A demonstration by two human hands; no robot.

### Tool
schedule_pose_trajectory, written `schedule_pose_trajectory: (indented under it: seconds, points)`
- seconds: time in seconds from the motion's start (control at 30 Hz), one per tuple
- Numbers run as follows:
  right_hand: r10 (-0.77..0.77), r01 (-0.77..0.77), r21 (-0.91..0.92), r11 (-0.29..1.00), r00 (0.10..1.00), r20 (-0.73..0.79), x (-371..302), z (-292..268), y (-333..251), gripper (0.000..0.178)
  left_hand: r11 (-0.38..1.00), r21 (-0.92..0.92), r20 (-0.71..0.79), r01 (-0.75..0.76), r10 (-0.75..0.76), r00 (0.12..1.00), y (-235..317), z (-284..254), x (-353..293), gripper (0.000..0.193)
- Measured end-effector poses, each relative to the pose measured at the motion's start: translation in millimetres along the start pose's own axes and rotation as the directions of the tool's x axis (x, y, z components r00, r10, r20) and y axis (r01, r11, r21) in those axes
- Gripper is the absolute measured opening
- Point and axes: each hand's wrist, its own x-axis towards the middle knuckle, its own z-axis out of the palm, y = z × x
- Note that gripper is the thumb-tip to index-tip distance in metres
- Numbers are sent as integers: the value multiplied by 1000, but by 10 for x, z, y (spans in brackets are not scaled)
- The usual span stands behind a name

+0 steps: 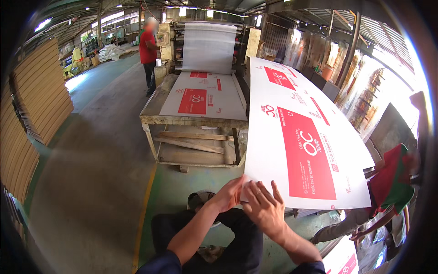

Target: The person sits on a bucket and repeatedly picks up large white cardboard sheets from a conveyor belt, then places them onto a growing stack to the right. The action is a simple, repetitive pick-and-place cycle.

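A large white printed sheet with red panels stretches from the middle of the view up and away to the right. My left hand grips its near left corner edge. My right hand lies flat with spread fingers on the same near edge, just right of the left hand. A similar white sheet with a red panel lies on a wooden table ahead, fed from a wide white roll on a machine.
Tall stacks of brown cardboard line the left side. A person in a red shirt stands by the machine. Another person in red and green crouches at the right. A yellow line marks the concrete floor.
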Motion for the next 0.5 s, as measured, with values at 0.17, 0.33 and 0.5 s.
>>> schedule_pose_trajectory:
  seconds: [0.17,0.33,0.5]
  points:
    - [472,-567,427,704,823,315,-970,-530,1091,56,898,435,-308,59,87,947,174,218,-271,41]
    - [932,-900,-263,347,363,-13,-2752,-1079,2113,62,820,573,-281,7,189,941,476,-361,-1375,26]
    - [982,-986,-117,119,99,161,-3446,-1127,1524,61,751,604,-536,266,136,833,399,-616,-2820,18]
